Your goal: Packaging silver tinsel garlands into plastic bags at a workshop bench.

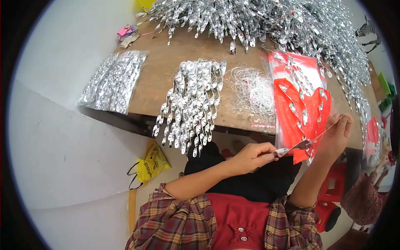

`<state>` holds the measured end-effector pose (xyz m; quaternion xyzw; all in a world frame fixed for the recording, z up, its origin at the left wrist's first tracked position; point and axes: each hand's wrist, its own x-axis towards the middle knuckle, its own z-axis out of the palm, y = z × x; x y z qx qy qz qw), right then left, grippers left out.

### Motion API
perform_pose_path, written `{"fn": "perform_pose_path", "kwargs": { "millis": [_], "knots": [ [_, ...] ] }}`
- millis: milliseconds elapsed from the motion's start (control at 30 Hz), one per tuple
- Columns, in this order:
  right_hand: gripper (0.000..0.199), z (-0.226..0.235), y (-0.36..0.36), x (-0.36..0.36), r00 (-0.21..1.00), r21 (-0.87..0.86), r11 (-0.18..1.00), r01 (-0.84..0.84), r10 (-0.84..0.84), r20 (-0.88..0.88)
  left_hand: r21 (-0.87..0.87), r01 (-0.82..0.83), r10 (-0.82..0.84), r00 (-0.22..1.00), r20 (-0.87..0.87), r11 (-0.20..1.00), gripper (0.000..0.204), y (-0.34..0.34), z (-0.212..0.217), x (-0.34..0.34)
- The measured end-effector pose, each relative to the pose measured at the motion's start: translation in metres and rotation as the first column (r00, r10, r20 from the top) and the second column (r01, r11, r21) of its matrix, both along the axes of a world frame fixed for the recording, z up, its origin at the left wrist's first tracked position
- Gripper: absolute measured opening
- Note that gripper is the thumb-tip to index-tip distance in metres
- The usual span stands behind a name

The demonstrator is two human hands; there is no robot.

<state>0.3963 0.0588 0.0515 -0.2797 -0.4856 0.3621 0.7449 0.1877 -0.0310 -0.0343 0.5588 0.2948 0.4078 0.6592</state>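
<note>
My left hand (255, 157) is closed in a pinch on one end of a shiny silver twisted strip (302, 144). From the strip, a thin thread (323, 132) runs up to the right, and my right hand (336, 135) pinches it between thumb and fingertips. Both hands hover at the table's near edge, beside red plastic (287, 114) with several silver spirals lying across it. Left of that is a tangled pile of white thread (255, 91). A bundle of silver spirals (193, 93) hangs over the front edge of the table (155, 75).
A large heap of silver spirals (258, 18) covers the table's far side and spills down at right. A clear packet of spirals (114, 81) lies at the left corner. Below are a yellow bag (153, 166) and a red stool (331, 187).
</note>
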Motion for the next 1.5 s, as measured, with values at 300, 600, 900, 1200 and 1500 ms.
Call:
{"fn": "perform_pose_path", "kwargs": {
  "millis": [300, 600, 900, 1200, 1500],
  "knots": [
    [0.019, -0.027, -0.013, -0.016, 0.964, -0.169, 0.985, -0.022, 0.065, 0.256, 0.035, -0.702, 0.702, 0.705, -0.099, 0.711, 0.021, 0.041, 0.093, -0.113],
    [0.015, -0.04, -0.018, -0.031, 0.939, -0.289, 0.949, -0.125, 0.208, 0.274, 0.135, -0.819, 0.811, 0.504, -0.298, 0.558, 0.028, 0.074, 0.053, -0.179],
    [0.013, -0.04, -0.017, -0.038, 0.924, -0.329, 0.934, -0.137, 0.24, 0.296, 0.547, -0.676, 0.846, 0.228, -0.483, 0.494, 0.03, 0.073, 0.017, -0.179],
    [0.016, -0.046, -0.02, -0.091, 0.65, -0.279, 0.931, -0.233, 0.363, 0.667, 0.751, -0.529, 0.905, 0.082, -0.417, 0.394, 0.039, 0.03, 0.031, -0.205],
    [0.031, -0.079, -0.005, -0.168, 0.396, 0.04, 0.932, -0.361, 0.114, 0.911, 0.73, -0.142, 0.741, 0.214, -0.637, 0.669, 0.044, -0.005, 0.014, -0.189]
  ]
}}
